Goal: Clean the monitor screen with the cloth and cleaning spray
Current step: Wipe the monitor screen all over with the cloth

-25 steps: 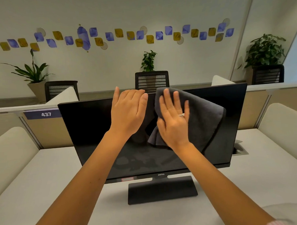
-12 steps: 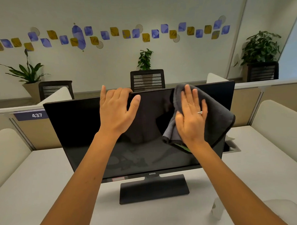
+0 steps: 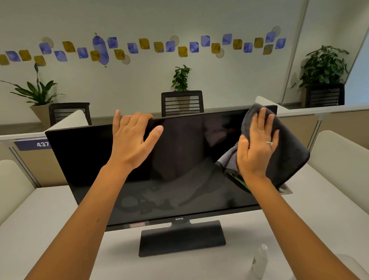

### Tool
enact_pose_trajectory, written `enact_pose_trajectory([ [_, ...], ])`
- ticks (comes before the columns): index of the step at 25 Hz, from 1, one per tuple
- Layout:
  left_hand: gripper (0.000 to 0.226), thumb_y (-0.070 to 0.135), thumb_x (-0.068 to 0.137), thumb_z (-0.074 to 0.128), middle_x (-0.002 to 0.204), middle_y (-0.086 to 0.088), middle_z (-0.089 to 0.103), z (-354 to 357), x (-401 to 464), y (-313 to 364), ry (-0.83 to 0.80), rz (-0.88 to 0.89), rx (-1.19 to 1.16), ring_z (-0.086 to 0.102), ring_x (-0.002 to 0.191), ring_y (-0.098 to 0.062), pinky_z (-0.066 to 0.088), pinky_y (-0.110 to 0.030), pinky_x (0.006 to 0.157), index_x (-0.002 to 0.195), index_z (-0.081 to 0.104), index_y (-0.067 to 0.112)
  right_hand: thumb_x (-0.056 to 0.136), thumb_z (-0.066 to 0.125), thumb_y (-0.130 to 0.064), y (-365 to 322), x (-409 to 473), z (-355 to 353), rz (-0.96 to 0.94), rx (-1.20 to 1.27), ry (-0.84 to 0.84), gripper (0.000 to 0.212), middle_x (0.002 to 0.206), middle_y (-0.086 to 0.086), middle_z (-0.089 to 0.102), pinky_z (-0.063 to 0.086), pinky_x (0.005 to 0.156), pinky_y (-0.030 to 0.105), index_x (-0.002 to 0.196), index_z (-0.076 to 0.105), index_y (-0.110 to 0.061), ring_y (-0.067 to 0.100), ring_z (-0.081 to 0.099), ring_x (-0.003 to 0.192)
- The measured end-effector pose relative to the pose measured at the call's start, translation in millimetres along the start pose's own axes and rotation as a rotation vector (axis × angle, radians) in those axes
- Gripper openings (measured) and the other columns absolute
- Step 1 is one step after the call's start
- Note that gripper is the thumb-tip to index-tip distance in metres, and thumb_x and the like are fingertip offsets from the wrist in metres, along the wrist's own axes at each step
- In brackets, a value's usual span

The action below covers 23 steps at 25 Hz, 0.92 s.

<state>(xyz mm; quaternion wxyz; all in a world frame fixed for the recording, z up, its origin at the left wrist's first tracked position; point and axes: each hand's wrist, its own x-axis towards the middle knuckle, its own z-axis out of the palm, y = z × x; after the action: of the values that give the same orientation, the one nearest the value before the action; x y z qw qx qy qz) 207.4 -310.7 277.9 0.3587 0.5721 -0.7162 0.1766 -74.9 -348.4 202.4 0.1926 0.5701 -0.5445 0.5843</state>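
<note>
The person is wiping the monitor (image 3: 159, 168), which is standing on its base in the middle of the bench (image 3: 46, 218). The right hand (image 3: 256, 143) is pressing the dark grey cloth (image 3: 288, 155) flat against the upper right part of the screen, fingers straight and together, with the cloth's loose end hanging past the monitor's right edge. The left hand (image 3: 131, 141) is steadying the panel: its fingers are hooking over the top edge left of centre while the thumb is lying on the glass. The spray bottle (image 3: 260, 263) is standing on the near right of the bench, untouched by either hand.

Pale smears are showing across the lower half of the screen, so that area probably still needs attention. To do this step well, the wiping hand should be keeping its palm flat and its pressure light and even, working in overlapping passes from the top corner downward. The bracing hand is likely mattering most near the edges, where a push could be rocking the panel on its stand; its thumb may be leaving a fresh mark, so that spot deserves a final pass.
</note>
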Motion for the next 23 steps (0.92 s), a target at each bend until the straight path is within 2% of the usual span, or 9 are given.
enact_pose_trajectory([
  [3, 0.057, 0.058, 0.089, 0.020, 0.101, 0.007, 0.055, 0, 1, -2, -0.019, 0.005, -0.006, 0.044, 0.117, -0.022, -0.006, -0.039, 0.116, 0.115, 0.053, 0.020, 0.090, 0.041, -0.022, -27, -9, 10, -0.138, 0.000, -0.047, 0.055, 0.152, 0.007, 0.028, 0.014, 0.115, 0.053, 0.143, 0.036, -0.008, 0.024, 0.017, 0.143],
  [7, 0.057, 0.057, 0.089, 0.019, 0.113, 0.002, 0.059, 1, 3, -1, -0.029, 0.009, -0.009, 0.042, 0.120, -0.021, -0.007, -0.038, 0.115, 0.117, 0.053, 0.021, 0.089, 0.044, -0.023, -68, -31, 23, -0.400, 0.049, -0.161, 0.055, 0.151, 0.004, 0.033, 0.013, 0.116, 0.051, 0.142, 0.037, -0.012, 0.022, 0.022, 0.143],
  [12, 0.056, 0.056, 0.089, 0.018, 0.114, 0.003, 0.058, 1, 2, -5, -0.028, 0.011, -0.033, 0.041, 0.120, -0.020, -0.007, -0.037, 0.115, 0.118, 0.052, 0.022, 0.089, 0.044, -0.021, -65, -30, 20, -0.484, 0.027, -0.213, 0.055, 0.151, 0.002, 0.032, 0.015, 0.117, 0.045, 0.143, 0.036, -0.013, 0.017, 0.021, 0.143],
  [15, 0.055, 0.054, 0.088, 0.019, 0.113, 0.004, 0.057, 2, 3, -3, -0.026, 0.018, -0.039, 0.040, 0.119, -0.019, -0.007, -0.037, 0.115, 0.118, 0.052, 0.022, 0.090, 0.040, -0.022, -43, -15, 10, -0.379, -0.019, -0.159, 0.058, 0.153, 0.002, 0.026, 0.017, 0.115, 0.043, 0.145, 0.029, -0.013, 0.017, 0.020, 0.144],
  [21, 0.054, 0.050, 0.087, 0.018, 0.109, 0.007, 0.055, 2, 4, -3, -0.033, 0.014, -0.046, 0.040, 0.118, -0.019, -0.006, -0.038, 0.115, 0.117, 0.052, 0.020, 0.094, 0.033, -0.026, 10, 14, -10, 0.117, -0.006, -0.014, 0.060, 0.157, 0.004, 0.016, 0.010, 0.118, 0.044, 0.149, 0.014, -0.015, 0.017, 0.008, 0.145],
  [23, 0.053, 0.049, 0.087, 0.019, 0.108, 0.008, 0.054, 3, 5, -2, -0.036, 0.014, -0.045, 0.040, 0.117, -0.018, -0.007, -0.037, 0.115, 0.116, 0.052, 0.021, 0.096, 0.030, -0.028, 10, 14, -10, 0.191, -0.017, 0.000, 0.058, 0.158, 0.006, 0.015, 0.008, 0.118, 0.045, 0.149, 0.012, -0.014, 0.020, 0.008, 0.146],
])
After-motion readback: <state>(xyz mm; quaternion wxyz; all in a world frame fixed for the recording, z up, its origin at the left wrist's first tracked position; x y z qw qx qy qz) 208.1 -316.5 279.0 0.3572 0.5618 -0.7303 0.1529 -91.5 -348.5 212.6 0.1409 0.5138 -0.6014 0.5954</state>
